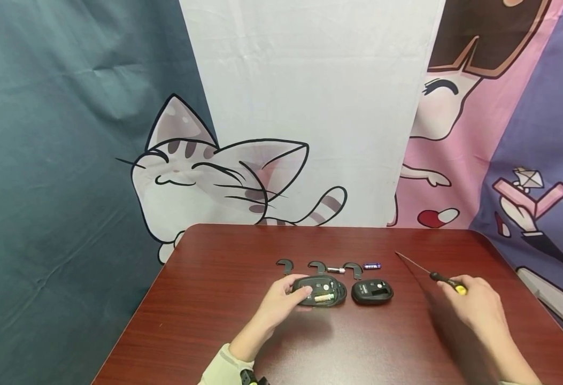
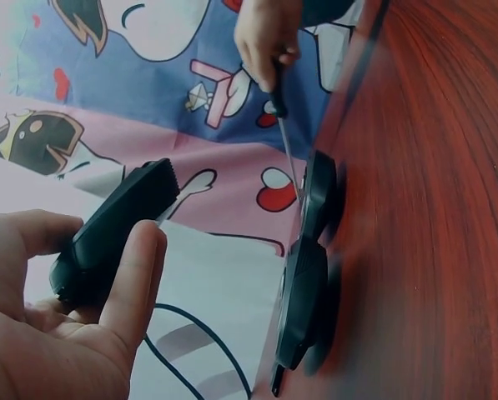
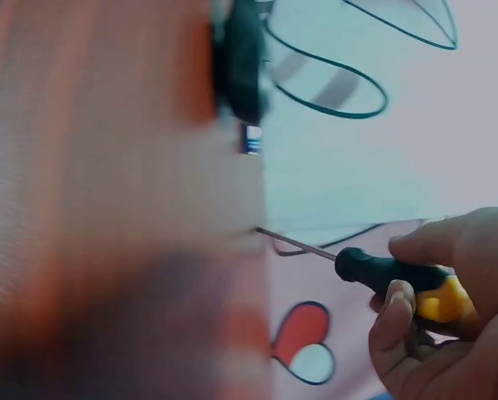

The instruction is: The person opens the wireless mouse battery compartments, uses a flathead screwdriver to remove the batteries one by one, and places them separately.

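My left hand [image 1: 277, 302] grips a black computer mouse [image 1: 316, 289], raised above the table with its underside up. A battery [image 1: 324, 298] lies in its uncovered compartment. Just beyond it, partly hidden in the head view, a second mouse [image 2: 303, 304] rests on the table. Beside that sits a third black mouse [image 1: 372, 292], also underside up, its battery slot dark. Over on the right, my right hand [image 1: 478, 306] holds a screwdriver [image 3: 382, 271] by its black-and-yellow handle. The thin shaft points away and to the left, its tip apart from the mice.
Behind the mice lie three dark curved battery covers, the left one [image 1: 286, 265], the middle one [image 1: 317, 266] and the right one [image 1: 354, 269]. Between them is a silvery battery [image 1: 336, 270], and a blue battery [image 1: 371, 266] lies at the right. A cartoon-printed curtain [image 1: 310, 107] hangs behind the red-brown table [image 1: 190, 321].
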`<state>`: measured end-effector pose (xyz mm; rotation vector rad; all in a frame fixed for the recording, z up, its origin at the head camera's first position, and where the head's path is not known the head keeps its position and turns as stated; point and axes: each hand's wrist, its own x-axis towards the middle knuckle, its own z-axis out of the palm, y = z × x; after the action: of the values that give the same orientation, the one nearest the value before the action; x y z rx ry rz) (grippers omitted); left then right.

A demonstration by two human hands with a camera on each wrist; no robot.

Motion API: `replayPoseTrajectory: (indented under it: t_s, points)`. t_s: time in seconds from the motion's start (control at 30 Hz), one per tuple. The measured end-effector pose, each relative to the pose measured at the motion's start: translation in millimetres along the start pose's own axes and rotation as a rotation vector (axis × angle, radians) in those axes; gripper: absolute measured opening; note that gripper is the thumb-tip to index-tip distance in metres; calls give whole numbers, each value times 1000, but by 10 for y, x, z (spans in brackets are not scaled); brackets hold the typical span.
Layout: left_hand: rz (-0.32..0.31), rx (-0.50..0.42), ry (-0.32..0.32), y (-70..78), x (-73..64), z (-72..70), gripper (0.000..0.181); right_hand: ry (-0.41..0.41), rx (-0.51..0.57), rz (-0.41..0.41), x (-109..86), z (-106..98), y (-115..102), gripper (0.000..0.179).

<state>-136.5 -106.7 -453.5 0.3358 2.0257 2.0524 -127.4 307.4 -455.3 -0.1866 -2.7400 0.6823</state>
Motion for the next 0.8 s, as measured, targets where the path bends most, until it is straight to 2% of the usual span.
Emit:
replayPoseTrajectory:
  t_s: [0.17, 0.3, 0.37, 0.43, 0.53, 0.6, 0.67, 0.8]
  points:
    - [-19, -13, 3, -3, 22, 21, 42, 123, 83, 23, -23, -244, -69, 41]
    - [-23, -31, 9, -1, 41, 47, 43, 189, 166, 112, -60, -453, -163, 47]
    - [-21, -41, 2, -2, 49, 57, 42, 207, 313, 139, -88, -539, -227, 41]
    - [-23, -51, -6, -3, 61, 67, 42, 240, 560, 131, -109, -607, -298, 32]
    - [-25, -63, -12, 4, 76, 83, 41, 289, 982, 29, -128, -678, -408, 32]
    - [-28, -69, -11, 16, 85, 94, 41, 309, 1171, -58, -136, -719, -471, 36]
    - [-32, -72, -10, 26, 92, 104, 40, 308, 1246, -119, -150, -760, -523, 38]
    - [-39, -74, -9, 34, 105, 122, 39, 296, 1310, -167, -196, -839, -613, 36]
